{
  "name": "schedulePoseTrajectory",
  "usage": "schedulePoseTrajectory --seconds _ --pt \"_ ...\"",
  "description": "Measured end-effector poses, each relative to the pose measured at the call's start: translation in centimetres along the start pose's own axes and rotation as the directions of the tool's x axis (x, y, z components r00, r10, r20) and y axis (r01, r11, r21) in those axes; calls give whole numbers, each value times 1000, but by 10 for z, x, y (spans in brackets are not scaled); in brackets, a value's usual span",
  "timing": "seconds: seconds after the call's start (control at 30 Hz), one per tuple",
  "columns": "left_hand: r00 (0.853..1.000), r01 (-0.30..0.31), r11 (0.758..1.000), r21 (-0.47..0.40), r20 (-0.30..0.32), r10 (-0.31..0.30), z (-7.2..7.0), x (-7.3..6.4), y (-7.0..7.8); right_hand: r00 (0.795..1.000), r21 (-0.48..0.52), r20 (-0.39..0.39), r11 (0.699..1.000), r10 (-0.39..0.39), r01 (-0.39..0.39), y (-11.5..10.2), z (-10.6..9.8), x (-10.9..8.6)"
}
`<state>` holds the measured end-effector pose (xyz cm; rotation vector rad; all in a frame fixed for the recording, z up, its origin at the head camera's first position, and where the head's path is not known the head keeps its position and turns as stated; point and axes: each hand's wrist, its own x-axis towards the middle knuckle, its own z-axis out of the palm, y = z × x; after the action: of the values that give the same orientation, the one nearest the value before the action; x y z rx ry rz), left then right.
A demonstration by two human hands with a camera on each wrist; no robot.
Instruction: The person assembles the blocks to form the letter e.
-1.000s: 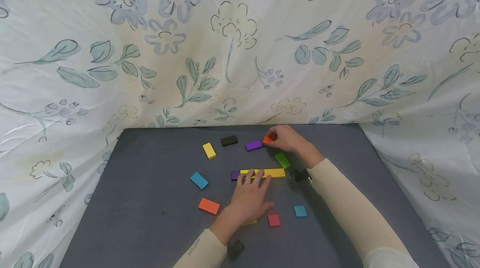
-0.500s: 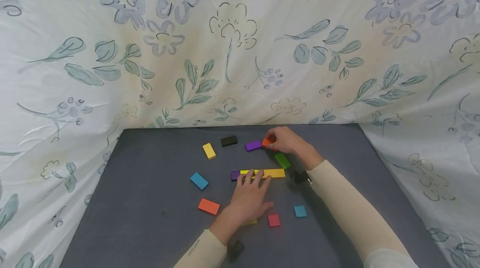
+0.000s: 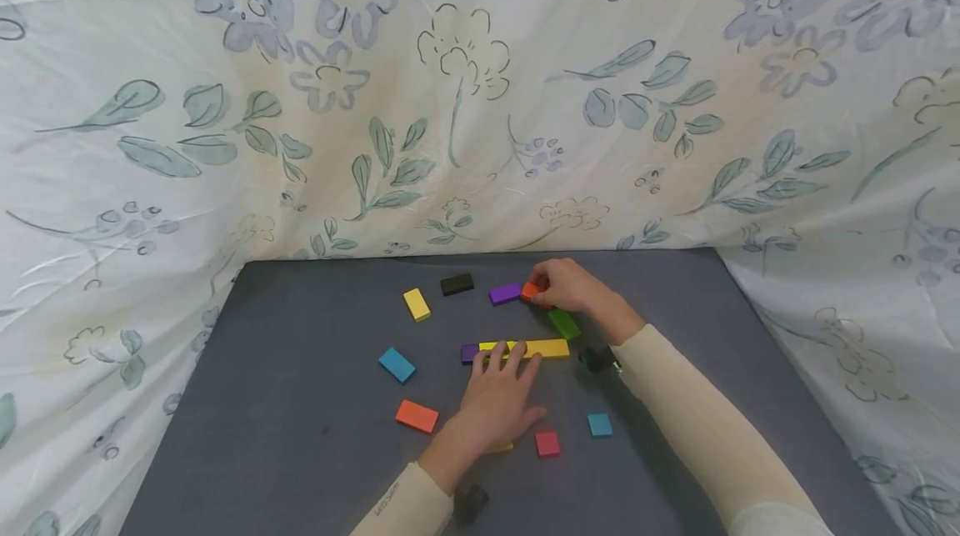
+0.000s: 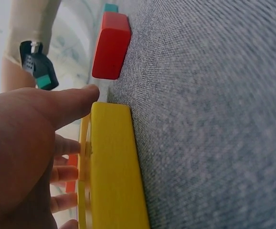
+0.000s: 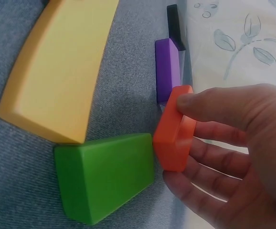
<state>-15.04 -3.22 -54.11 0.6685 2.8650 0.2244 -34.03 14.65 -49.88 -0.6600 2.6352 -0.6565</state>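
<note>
Pinching an orange block (image 5: 170, 138), likely light, stiff and smooth and best held by its long sides, in the right hand (image 3: 567, 286) between purple block (image 5: 166, 71) and green block (image 5: 107, 176), with left hand (image 3: 495, 403) spread over yellow blocks (image 3: 552, 349), contact hard to confirm.

In head view, the left hand (image 3: 497, 404) mostly hides a yellow block (image 3: 502, 447) beside the red block (image 3: 547, 443). Both sleeves (image 3: 408, 504) are cropped.

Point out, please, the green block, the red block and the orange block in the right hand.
Green block (image 3: 564, 323), head view, top face.
Red block (image 3: 547, 443), head view, top face.
Held orange block (image 5: 168, 128), right wrist view, an uncovered face.
</note>
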Motion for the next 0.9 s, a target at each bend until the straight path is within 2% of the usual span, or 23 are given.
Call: schedulePoseTrajectory --seconds 0.43,0.9 --pt "1000 -7 1000 19 -16 7 4 1 -6 1000 -7 -19 1000 -16 16 -4 4 2" --pt "1000 -10 1000 -7 -15 9 2 1 -7 1000 -18 -15 1000 -6 5 -5 4 0"
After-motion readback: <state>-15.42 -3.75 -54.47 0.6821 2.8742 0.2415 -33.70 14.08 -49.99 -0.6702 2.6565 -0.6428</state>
